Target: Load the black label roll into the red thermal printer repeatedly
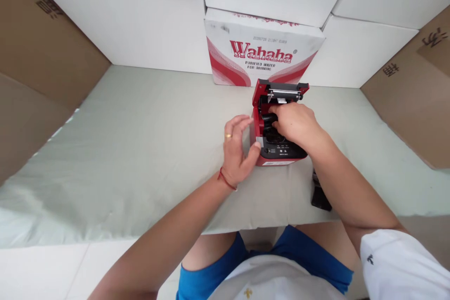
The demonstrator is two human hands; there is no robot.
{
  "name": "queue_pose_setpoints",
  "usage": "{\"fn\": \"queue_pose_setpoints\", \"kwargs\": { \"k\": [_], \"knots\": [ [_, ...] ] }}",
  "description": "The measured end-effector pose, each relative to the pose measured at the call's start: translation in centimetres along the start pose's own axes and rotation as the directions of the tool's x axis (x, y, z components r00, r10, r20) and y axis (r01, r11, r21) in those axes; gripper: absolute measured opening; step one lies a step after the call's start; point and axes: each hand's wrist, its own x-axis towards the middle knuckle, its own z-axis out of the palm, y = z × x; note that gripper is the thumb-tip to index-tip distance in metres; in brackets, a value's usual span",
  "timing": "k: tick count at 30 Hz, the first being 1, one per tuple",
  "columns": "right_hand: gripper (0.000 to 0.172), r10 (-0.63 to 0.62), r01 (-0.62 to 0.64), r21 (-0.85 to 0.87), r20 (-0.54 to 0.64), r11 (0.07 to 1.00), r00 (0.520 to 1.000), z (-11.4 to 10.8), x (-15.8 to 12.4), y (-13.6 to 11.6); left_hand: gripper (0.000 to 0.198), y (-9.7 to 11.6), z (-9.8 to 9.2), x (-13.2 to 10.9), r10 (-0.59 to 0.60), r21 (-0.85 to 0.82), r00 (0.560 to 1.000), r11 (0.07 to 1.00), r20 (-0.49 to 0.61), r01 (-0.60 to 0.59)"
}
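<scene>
A small red and black printer [276, 152] stands on the pale green cloth-covered table [140, 150], its lid [281, 90] swung open toward the back. My left hand [237, 150] braces the printer's left side, thumb on its front corner, fingers curved and apart. My right hand [295, 124] reaches into the open bay from the right, its fingers curled down around a black part inside. What those fingers hold is hidden by the hand.
A red and white Wahaha water carton [260, 51] stands just behind the printer, among stacked white boxes [140, 28]. Brown cardboard [38, 56] walls the left side and more brown cardboard [415, 98] the right. A black object [319, 194] lies under my right forearm near the table's front edge.
</scene>
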Motion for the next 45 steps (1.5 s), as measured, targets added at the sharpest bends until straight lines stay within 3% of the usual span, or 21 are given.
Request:
{"fn": "queue_pose_setpoints", "kwargs": {
  "k": [3, 5, 7, 10, 12, 15, 17, 18, 21, 24, 33, 36, 39, 45],
  "knots": [
    [0.044, -0.014, 0.014, 0.007, -0.004, 1.0, 1.0, 0.0, -0.1, -0.1, 0.052, 2.0, -0.2, -0.6, 0.251, 0.187, 0.963, 0.946, 0.093, -0.265],
    [0.042, -0.06, 0.06, 0.099, -0.004, 0.993, 0.998, -0.1, -0.5, 0.2, 0.052, 2.5, 0.1, -0.8, 0.276, 0.24, 0.946, 0.919, 0.17, -0.311],
    [0.037, -0.136, 0.141, 0.294, -0.039, 0.945, 0.99, -0.4, -1.4, 0.8, 0.051, 2.7, 0.4, -1.0, 0.258, 0.275, 0.945, 0.911, 0.203, -0.308],
    [0.027, -0.144, 0.243, 0.544, -0.217, 0.803, 0.965, -1.1, -3.1, 1.8, 0.05, 2.9, 0.7, -1.2, 0.289, 0.302, 0.938, 0.892, 0.19, -0.336],
    [0.029, -0.026, 0.258, 0.56, -0.388, 0.787, 0.921, -1.4, -4.0, 2.5, 0.052, 3.2, 0.7, -1.5, 0.322, 0.313, 0.929, 0.876, 0.184, -0.366],
    [0.039, 0.126, 0.199, 0.445, -0.6, 0.873, 0.79, -1.4, -4.3, 3.5, 0.059, 3.5, 0.7, -2.1, 0.341, 0.339, 0.916, 0.853, 0.213, -0.397],
    [0.044, 0.108, 0.184, 0.342, -0.68, 0.921, 0.726, -1.0, -3.6, 4.0, 0.06, 3.7, 0.7, -2.4, 0.354, 0.371, 0.908, 0.831, 0.223, -0.415],
    [0.046, 0.07, 0.197, 0.298, -0.693, 0.934, 0.717, -0.8, -3.1, 4.2, 0.06, 3.7, 0.8, -2.6, 0.363, 0.39, 0.905, 0.818, 0.221, -0.423],
    [0.052, -0.059, 0.27, 0.233, -0.645, 0.934, 0.762, 0.0, -1.8, 4.6, 0.06, 4.0, 0.9, -2.8, 0.381, 0.437, 0.9, 0.787, 0.211, -0.435],
    [0.05, -0.095, 0.283, 0.246, -0.576, 0.927, 0.812, 0.4, -2.1, 4.5, 0.06, 4.4, 1.2, -2.8, 0.362, 0.454, 0.908, 0.786, 0.21, -0.418],
    [0.045, -0.085, 0.297, 0.34, -0.521, 0.892, 0.849, 1.1, -8.9, 3.8, 0.053, 5.9, 1.8, -2.7, 0.439, 0.582, 0.887, 0.687, 0.144, -0.435],
    [0.038, -0.135, 0.249, 0.229, -0.421, 0.941, 0.897, 1.2, -9.8, 3.8, 0.041, 6.1, 1.7, -2.6, 0.44, 0.61, 0.885, 0.664, 0.149, -0.433],
    [0.035, -0.18, 0.201, 0.068, -0.239, 0.977, 0.954, 0.7, -10.1, 3.6, 0.032, 6.3, 1.5, -2.5, 0.444, 0.627, 0.88, 0.641, 0.169, -0.444],
    [0.018, -0.276, 0.265, -0.126, -0.07, 0.956, 0.959, -1.0, -9.4, 2.7, 0.031, 6.6, 1.2, -2.2, 0.443, 0.6, 0.878, 0.658, 0.179, -0.455]
  ]
}}
